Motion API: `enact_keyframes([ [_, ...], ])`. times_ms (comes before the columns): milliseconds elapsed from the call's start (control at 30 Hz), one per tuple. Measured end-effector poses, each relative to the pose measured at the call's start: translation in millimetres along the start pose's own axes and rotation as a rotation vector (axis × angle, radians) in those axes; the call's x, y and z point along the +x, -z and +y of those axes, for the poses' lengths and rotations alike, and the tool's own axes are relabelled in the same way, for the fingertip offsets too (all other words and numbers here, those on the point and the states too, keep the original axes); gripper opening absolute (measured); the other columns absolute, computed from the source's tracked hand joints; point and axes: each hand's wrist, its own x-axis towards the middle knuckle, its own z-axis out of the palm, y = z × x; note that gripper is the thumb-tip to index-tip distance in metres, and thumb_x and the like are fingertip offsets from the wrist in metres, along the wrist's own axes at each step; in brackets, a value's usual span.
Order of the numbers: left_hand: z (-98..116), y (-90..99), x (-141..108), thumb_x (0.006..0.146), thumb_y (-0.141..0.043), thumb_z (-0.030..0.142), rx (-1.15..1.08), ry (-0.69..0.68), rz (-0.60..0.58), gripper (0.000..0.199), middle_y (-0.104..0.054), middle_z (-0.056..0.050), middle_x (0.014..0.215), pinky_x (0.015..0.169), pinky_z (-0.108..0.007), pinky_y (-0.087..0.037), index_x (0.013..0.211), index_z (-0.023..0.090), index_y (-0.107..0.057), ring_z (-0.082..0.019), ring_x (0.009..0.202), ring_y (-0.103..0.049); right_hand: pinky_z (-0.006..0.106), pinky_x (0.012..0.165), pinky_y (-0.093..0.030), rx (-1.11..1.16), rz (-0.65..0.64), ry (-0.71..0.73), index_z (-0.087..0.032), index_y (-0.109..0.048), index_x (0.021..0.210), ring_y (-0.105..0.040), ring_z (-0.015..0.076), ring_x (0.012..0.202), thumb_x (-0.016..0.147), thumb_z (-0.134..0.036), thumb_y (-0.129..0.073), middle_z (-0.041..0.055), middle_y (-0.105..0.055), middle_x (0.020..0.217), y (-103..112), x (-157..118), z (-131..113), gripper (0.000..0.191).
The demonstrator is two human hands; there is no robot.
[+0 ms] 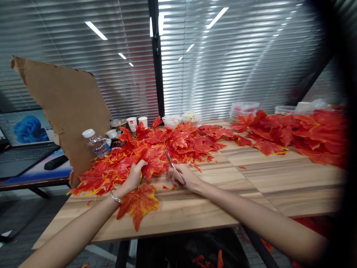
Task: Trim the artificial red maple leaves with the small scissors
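My left hand [135, 176], with a bracelet at the wrist, is closed on a red maple leaf [152, 158] at the edge of the heap. Below that hand, an orange-brown leaf [138, 204] hangs over the wooden table. Scissors [169, 157] are gripped in my right hand [180, 176], their blades pointing up and away beside the held leaf. A large pile of red leaves [192, 143] spreads behind both hands. Small red scraps [166, 187] lie on the wood near my right hand.
More red leaves [315, 130] cover the table's right side. A cardboard sheet [67, 100] stands at the left, beside a laptop [28, 141]. A plastic bottle [96, 143], paper cups [142, 121] and clear containers [244, 108] sit along the back. The table [200, 212] ends nearby.
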Motion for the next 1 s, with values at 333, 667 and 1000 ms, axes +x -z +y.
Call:
enact_keyframes([
  [333,17.0,-4.8,-10.9,0.061,-0.053,0.028,0.063,-0.072,-0.096,0.021,-0.040,0.004,0.049,0.047,-0.023,-0.029,0.049,0.017,-0.041,-0.010,0.048,-0.032,0.020,0.041,-0.027,0.004,0.043,-0.025,-0.015,-0.046,0.057,-0.038,0.0071,0.038,0.081,-0.059,-0.041,-0.0032,-0.044,0.042,1.0,1.8,-1.2,0.051],
  [667,12.9,-3.7,-8.5,0.065,-0.053,0.029,0.079,-0.100,-0.104,0.021,-0.041,0.004,0.052,0.051,-0.023,-0.032,0.052,0.017,-0.043,-0.010,0.051,-0.033,0.019,0.037,-0.024,0.130,0.057,-0.072,-0.014,-0.051,0.057,-0.029,0.0057,0.030,0.084,-0.057,-0.036,-0.0057,-0.036,0.032,0.3,5.9,-5.3,0.053],
  [1000,11.4,-3.7,-6.1,0.065,-0.052,0.030,0.074,-0.085,-0.092,0.022,-0.039,0.004,0.049,0.049,-0.023,-0.031,0.050,0.017,-0.041,-0.010,0.048,-0.031,0.019,0.038,-0.025,0.215,-0.038,-0.054,-0.013,-0.056,0.064,-0.037,0.0076,0.034,0.086,-0.061,-0.015,-0.0016,-0.046,0.039,5.1,3.1,-6.7,0.067],
])
